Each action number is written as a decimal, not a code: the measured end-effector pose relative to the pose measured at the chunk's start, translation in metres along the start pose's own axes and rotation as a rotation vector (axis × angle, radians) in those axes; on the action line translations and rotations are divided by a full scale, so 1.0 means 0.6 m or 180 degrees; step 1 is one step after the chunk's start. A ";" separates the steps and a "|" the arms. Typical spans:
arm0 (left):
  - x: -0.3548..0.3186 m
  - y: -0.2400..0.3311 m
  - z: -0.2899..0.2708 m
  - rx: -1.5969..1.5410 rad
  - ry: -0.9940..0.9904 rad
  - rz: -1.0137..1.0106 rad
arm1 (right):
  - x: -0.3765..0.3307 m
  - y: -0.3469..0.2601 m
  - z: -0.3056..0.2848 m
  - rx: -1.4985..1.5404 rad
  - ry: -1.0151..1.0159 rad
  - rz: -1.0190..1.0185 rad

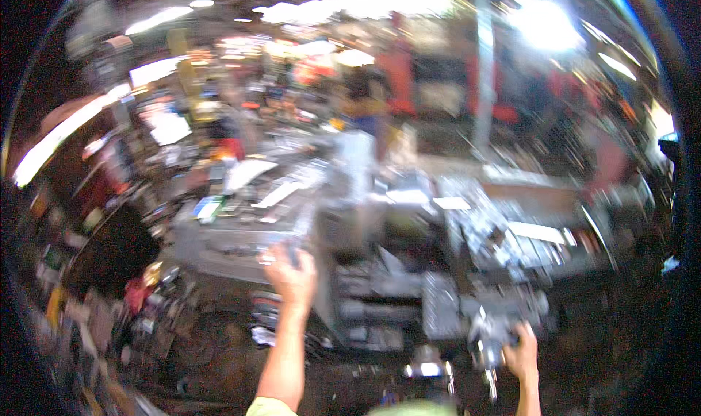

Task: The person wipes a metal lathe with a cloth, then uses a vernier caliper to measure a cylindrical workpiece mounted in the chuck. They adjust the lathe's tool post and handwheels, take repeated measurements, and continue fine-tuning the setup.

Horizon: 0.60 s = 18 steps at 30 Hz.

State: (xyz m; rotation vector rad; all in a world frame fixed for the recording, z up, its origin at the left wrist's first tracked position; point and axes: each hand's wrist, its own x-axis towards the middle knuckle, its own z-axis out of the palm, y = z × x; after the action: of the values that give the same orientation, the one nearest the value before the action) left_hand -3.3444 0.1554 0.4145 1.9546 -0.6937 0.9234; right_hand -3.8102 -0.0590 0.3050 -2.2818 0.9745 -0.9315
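Motion blur smears the whole head view. My left hand [290, 274] reaches forward to the near edge of a grey metal bench top [212, 244] strewn with small parts. Something dark shows at its fingers, but blur hides what it is and whether they grip it. Lower right, my right hand [523, 352] is closed round a dark handle [514, 337] beside a shiny metal hub with spokes [485, 343]. These sit on the front of a large grey machine [394, 314]. A second shiny round control [427, 365] is to the hub's left.
Papers or flat pale pieces [248, 175] lie on the bench behind my left hand. A grey upright block [354, 168] rises at the machine's middle. Cluttered parts fill the lower left, near a red item [136, 293]. A pale vertical post [483, 73] stands beyond.
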 end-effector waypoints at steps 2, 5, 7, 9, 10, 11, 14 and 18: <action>-0.002 -0.002 0.006 -0.0008 0.0079 0.0041 | -0.022 -0.012 -0.031 -0.0187 -0.0109 -0.0047; 0.001 -0.003 0.007 0.0177 0.0223 0.0265 | -0.019 -0.051 -0.063 0.0294 -0.0100 0.0016; 0.006 -0.001 0.007 0.0161 0.0200 0.0083 | 0.003 -0.080 -0.086 0.0529 -0.0245 0.0320; 0.010 0.002 0.011 0.0244 0.0245 -0.0024 | 0.034 -0.112 -0.115 0.0740 -0.0452 0.0616; 0.011 0.004 0.013 0.0190 0.0300 -0.0093 | 0.058 -0.125 -0.124 0.0758 -0.0470 0.0614; 0.011 0.005 0.016 0.0136 0.0292 -0.0242 | 0.082 -0.136 -0.137 0.0763 -0.0432 0.0187; 0.006 0.009 0.026 0.0215 0.0398 -0.0292 | 0.172 -0.166 -0.182 0.0963 -0.0613 0.0221; 0.003 0.009 0.035 0.0362 0.0601 -0.0076 | 0.339 -0.200 -0.214 0.0295 -0.0301 -0.0842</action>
State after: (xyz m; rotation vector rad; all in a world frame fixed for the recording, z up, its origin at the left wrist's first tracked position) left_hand -3.3403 0.1343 0.4103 1.9385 -0.5182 1.1373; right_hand -3.7496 -0.1596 0.5472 -2.3889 0.5863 -0.9425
